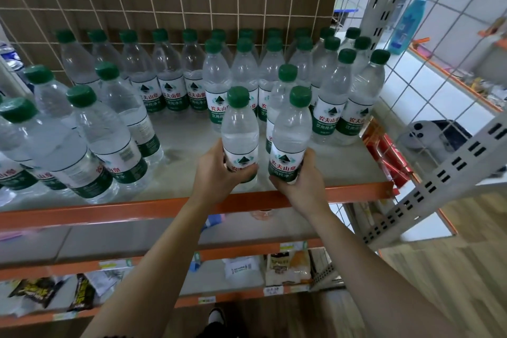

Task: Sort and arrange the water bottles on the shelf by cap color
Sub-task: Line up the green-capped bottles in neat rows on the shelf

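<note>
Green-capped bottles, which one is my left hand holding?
The left bottle of the front pair, its label wrapped by your left hand; the right hand holds its neighbour.

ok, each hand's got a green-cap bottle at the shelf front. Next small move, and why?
Probably slide both back against the standing rows. The left hand grips the left bottle, the right hand the right bottle, both green-capped, by the orange front edge, ahead of those rows.

Head-worn wide-angle camera looks forward and down, close over the shelf (189, 134)
</note>
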`<state>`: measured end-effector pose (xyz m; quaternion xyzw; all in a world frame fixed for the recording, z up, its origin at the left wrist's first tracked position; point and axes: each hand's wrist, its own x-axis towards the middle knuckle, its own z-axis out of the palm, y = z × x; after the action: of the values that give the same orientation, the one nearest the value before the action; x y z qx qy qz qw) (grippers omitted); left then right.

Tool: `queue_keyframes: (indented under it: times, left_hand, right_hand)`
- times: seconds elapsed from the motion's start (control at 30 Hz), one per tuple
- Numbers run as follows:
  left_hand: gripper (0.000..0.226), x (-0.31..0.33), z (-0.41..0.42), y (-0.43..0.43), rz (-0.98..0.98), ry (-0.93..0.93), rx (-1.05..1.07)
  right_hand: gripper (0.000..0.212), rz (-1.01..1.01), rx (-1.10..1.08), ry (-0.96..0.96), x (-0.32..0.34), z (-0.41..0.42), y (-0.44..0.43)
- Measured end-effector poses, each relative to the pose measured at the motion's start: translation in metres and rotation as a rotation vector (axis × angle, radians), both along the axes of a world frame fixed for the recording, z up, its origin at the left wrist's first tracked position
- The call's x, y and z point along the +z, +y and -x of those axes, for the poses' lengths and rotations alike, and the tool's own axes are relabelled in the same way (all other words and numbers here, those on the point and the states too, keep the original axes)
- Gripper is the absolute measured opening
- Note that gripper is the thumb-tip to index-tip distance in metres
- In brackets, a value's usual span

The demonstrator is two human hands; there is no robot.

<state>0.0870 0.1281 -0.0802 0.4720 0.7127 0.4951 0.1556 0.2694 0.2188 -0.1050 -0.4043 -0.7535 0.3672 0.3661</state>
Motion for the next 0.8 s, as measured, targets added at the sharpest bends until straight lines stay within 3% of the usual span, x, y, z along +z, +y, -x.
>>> queue_keyframes:
  times: [0.43, 0.8]
  left_hand:
    - [0.073, -0.001, -0.050, 0.037, -0.039, 0.066, -0.162]
    - [0.073, -0.012, -0.093, 0.050, -0.090, 0.023, 0.056]
  right_hand:
    - [0.075, -0.031, -0.169, -0.032, -0.003, -0.055, 0.045]
    - [0.083, -0.001, -0.144, 0.051, 0.008, -0.101, 0.116]
